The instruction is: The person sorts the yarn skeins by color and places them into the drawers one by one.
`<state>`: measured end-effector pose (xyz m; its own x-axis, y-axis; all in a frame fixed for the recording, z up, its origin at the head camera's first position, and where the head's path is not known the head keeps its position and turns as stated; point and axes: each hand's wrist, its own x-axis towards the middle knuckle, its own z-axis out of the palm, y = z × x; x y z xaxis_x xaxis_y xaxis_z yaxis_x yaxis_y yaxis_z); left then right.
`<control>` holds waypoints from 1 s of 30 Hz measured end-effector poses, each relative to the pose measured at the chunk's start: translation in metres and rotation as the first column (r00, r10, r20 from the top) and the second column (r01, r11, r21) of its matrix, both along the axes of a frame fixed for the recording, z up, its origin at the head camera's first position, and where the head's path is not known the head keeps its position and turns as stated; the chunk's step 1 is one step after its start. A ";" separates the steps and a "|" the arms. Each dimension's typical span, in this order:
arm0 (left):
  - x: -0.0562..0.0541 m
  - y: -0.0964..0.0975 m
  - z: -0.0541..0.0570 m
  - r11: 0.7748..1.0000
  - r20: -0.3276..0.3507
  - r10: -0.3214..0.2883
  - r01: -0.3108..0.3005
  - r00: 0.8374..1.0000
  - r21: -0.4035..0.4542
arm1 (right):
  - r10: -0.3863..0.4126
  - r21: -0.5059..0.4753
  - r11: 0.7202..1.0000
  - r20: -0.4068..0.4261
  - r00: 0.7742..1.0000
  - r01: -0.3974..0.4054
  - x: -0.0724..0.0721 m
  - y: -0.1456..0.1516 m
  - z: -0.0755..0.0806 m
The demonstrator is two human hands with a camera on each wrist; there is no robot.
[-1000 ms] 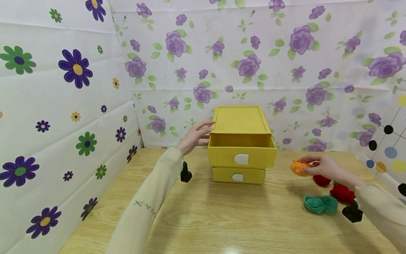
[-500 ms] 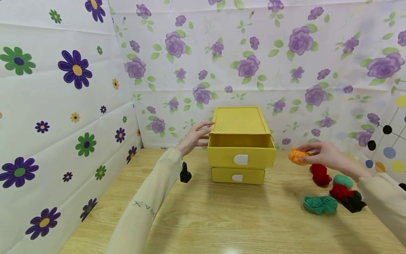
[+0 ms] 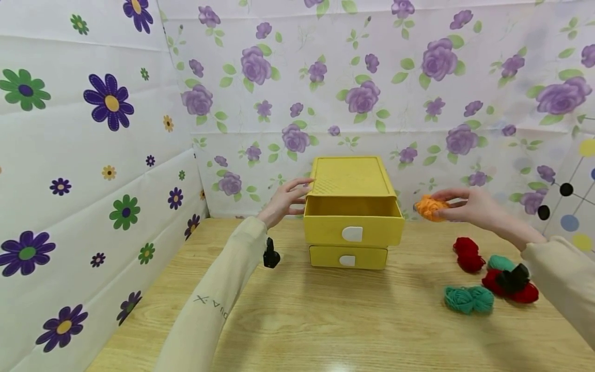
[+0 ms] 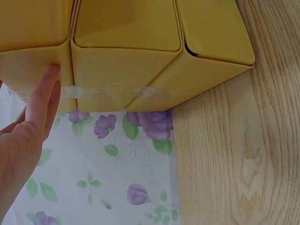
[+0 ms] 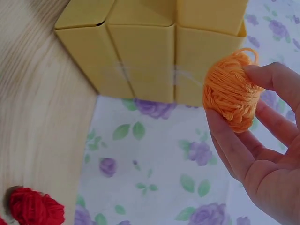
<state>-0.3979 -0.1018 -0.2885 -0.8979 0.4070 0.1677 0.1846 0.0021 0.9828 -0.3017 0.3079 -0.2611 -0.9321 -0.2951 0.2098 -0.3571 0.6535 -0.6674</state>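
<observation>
- The orange yarn ball (image 3: 429, 207) is right of centre in the head view, held off the table (image 3: 325, 320), just beyond the right edge of the pulled-out drawer and about level with its opening.
- Its long axis runs roughly level across the head view, one end towards the drawer; in the right wrist view it stands nearly upright in the right half of the frame.
- The right hand (image 3: 483, 209) pinches it between thumb and fingers from the right, so the yarn lies between that hand and the drawer, touching only the hand.
- The upper drawer (image 3: 325, 231), mid-frame, juts forward, its opening to the left of the yarn.
- The left hand (image 3: 284, 201) is the farther one, across the yellow drawer unit (image 3: 351, 175); its fingers are extended, a fingertip against the unit's side in the upper left of the left wrist view, grasping nothing.
- The lower drawer (image 3: 323, 256) sits pushed in beneath.
- At lower right lie red yarn (image 3: 468, 254) and teal yarn (image 3: 469, 299), well apart from the unit.
</observation>
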 end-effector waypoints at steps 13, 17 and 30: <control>0.001 0.000 0.001 1.000 0.007 -0.006 0.006 1.000 -0.001 | -0.003 0.007 1.000 -0.050 0.999 0.004 0.001 -0.019 0.026; 0.001 -0.001 0.001 1.000 0.012 0.000 0.000 1.000 -0.003 | -0.001 -0.007 1.000 -0.036 0.999 0.001 0.001 -0.028 0.033; -0.001 0.000 -0.001 1.000 0.008 -0.009 0.009 1.000 0.004 | 0.014 -0.018 1.000 -0.055 0.998 -0.015 -0.003 -0.057 0.044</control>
